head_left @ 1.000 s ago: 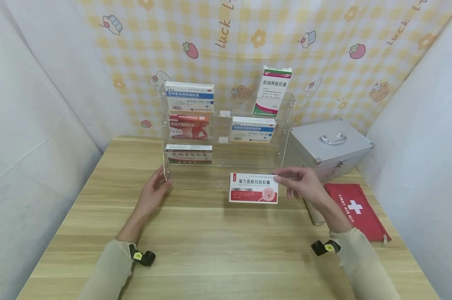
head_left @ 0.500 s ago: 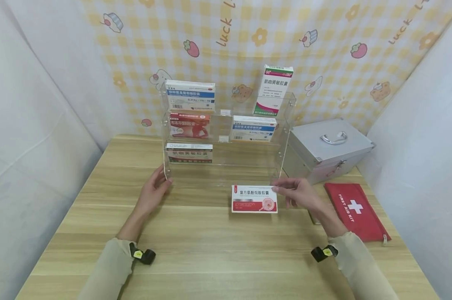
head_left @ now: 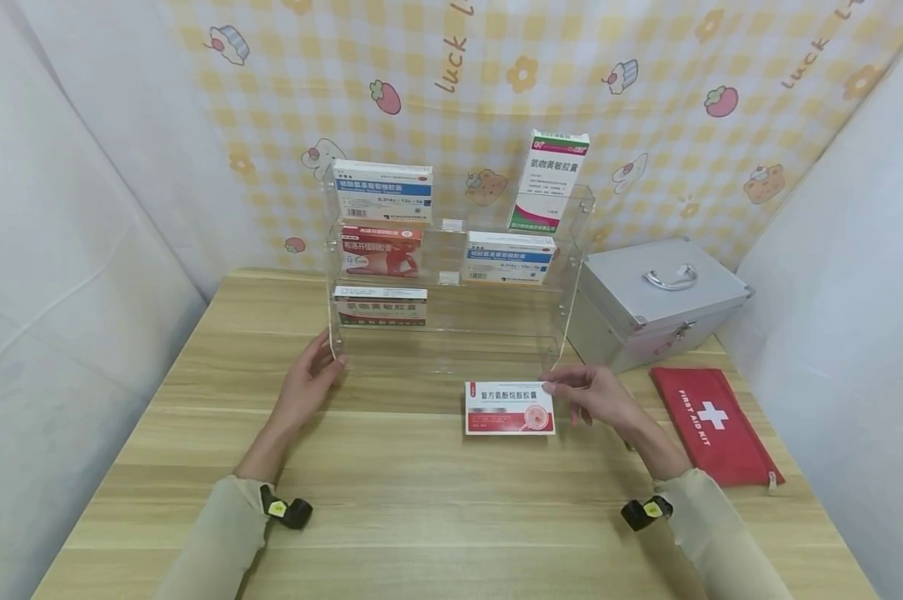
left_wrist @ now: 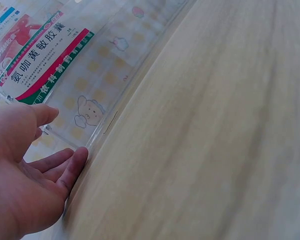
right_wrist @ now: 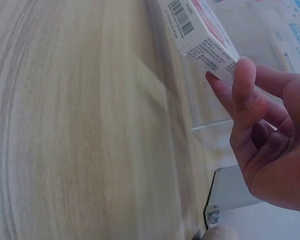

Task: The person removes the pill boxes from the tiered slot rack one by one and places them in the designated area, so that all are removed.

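In the head view my right hand [head_left: 597, 398] pinches a white and red medicine box [head_left: 509, 408] by its upper right corner, thumb in front. The right wrist view shows the end of this medicine box [right_wrist: 210, 52] tilted over the table, a barcode on one face. My left hand [head_left: 307, 387] holds the lower left side of a clear acrylic display rack [head_left: 489, 310], thumb at its front edge. Medicine boxes stand on its tiers: a blue and white one [head_left: 384, 193], a red one [head_left: 381, 252] and a green-banded one [left_wrist: 47, 55] among them.
Right of the rack stands a silver case [head_left: 657, 300] with a handle. A red first aid pouch [head_left: 714, 425] lies in front of it, beside my right forearm. A yellow checked cloth [head_left: 459, 117] hangs behind the wooden table [head_left: 451, 517].
My right hand has brought the white and red medicine box forward and down, away from the rack's front. My left hand has stayed at the rack's side.
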`<move>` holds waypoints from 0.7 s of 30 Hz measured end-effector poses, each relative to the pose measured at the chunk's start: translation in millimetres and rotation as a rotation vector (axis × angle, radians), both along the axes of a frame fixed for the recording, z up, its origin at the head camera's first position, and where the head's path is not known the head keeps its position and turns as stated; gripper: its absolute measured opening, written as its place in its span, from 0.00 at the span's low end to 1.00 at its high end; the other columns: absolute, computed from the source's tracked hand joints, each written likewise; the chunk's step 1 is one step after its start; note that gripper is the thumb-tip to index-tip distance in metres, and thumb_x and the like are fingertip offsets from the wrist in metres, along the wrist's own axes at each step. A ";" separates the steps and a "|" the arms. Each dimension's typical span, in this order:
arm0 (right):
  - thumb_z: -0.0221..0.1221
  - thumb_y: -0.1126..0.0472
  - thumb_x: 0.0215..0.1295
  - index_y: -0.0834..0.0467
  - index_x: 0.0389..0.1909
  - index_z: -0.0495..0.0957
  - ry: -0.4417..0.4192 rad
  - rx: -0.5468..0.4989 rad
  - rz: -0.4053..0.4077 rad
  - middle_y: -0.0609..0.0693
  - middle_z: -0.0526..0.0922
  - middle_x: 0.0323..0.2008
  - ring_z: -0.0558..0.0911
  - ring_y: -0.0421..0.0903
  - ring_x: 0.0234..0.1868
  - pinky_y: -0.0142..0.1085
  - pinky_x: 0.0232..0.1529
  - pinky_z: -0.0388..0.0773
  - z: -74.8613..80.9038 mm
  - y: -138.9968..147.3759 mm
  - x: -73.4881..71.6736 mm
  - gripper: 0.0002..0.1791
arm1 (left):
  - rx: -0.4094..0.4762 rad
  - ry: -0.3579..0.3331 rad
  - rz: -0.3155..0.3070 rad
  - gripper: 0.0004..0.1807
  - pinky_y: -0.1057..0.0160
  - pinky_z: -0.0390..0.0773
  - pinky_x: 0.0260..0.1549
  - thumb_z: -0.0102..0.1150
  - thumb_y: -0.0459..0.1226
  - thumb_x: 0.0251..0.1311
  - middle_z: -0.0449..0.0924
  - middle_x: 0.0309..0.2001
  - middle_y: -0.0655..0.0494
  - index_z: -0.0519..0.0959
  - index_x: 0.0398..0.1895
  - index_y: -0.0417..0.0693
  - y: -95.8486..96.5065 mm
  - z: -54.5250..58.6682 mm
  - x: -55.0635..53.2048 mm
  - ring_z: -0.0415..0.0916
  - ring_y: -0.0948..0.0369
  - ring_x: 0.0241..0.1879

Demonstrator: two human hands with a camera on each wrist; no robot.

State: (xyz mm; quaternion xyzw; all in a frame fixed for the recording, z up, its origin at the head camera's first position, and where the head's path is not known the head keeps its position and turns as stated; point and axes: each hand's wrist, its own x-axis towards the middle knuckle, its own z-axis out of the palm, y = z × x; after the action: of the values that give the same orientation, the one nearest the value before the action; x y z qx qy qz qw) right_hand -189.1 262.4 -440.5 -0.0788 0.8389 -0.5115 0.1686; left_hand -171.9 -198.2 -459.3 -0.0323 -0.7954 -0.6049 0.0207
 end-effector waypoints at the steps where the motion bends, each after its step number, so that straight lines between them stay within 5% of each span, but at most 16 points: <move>1: 0.65 0.52 0.64 0.53 0.51 0.83 -0.001 0.002 0.002 0.57 0.86 0.35 0.76 0.50 0.15 0.36 0.11 0.66 -0.7 0.3 0.1 0.16 | 0.000 0.001 0.001 0.33 0.42 0.77 0.51 0.52 0.34 0.72 0.62 0.67 0.32 0.54 0.77 0.46 -0.1 0.1 0.1 0.64 0.38 0.64; 5: 0.65 0.52 0.64 0.54 0.51 0.83 -0.008 0.005 0.004 0.55 0.86 0.36 0.76 0.50 0.16 0.35 0.11 0.66 -3.4 0.8 0.1 0.17 | -0.005 0.004 -0.002 0.33 0.42 0.77 0.52 0.51 0.34 0.72 0.62 0.67 0.31 0.53 0.77 0.46 -0.3 -0.4 0.5 0.63 0.37 0.64; 12: 0.64 0.49 0.65 0.54 0.53 0.83 -0.018 0.028 0.006 0.62 0.84 0.33 0.74 0.50 0.14 0.33 0.10 0.64 -7.9 2.4 -1.1 0.19 | -0.018 0.014 0.018 0.34 0.48 0.77 0.54 0.53 0.43 0.72 0.62 0.69 0.38 0.54 0.77 0.60 -9.1 -36.3 -14.6 0.64 0.43 0.66; 21: 0.65 0.48 0.64 0.54 0.53 0.82 -0.026 0.053 -0.048 0.56 0.86 0.33 0.73 0.44 0.13 0.29 0.10 0.63 -11.2 1.2 -2.7 0.20 | -0.019 0.004 0.029 0.33 0.48 0.78 0.53 0.53 0.44 0.72 0.63 0.69 0.39 0.55 0.77 0.60 -8.8 -37.1 -15.4 0.65 0.44 0.65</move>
State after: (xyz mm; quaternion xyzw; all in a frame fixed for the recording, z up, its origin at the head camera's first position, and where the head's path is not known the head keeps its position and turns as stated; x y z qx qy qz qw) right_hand -191.9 263.6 -451.7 -0.0478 0.8515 -0.4940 0.1691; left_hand -187.3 -207.0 -496.4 -0.0222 -0.8014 -0.5970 0.0308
